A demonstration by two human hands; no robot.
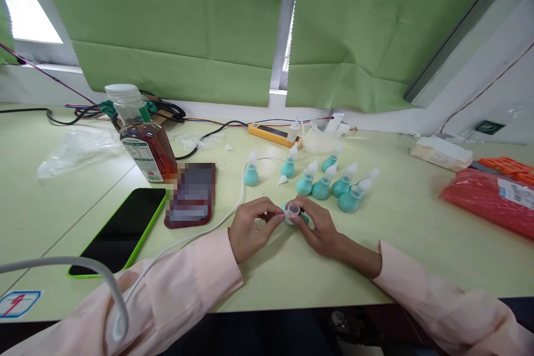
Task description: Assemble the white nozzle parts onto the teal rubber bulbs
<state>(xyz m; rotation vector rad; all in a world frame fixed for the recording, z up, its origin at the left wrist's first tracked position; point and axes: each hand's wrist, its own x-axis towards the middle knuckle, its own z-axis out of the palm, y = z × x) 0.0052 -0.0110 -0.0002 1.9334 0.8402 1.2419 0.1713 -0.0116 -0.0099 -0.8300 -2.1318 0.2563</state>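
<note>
Centre: your left hand [253, 228] and right hand [320, 227], grips closed on teal bulb [293, 212]; counter [417, 222] runs right to red package [479, 194], front edge [308, 307] lower frame.

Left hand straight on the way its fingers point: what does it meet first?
Likely the clear-rimmed piece in the right hand; the left hand may already touch it, depth unclear.
</note>
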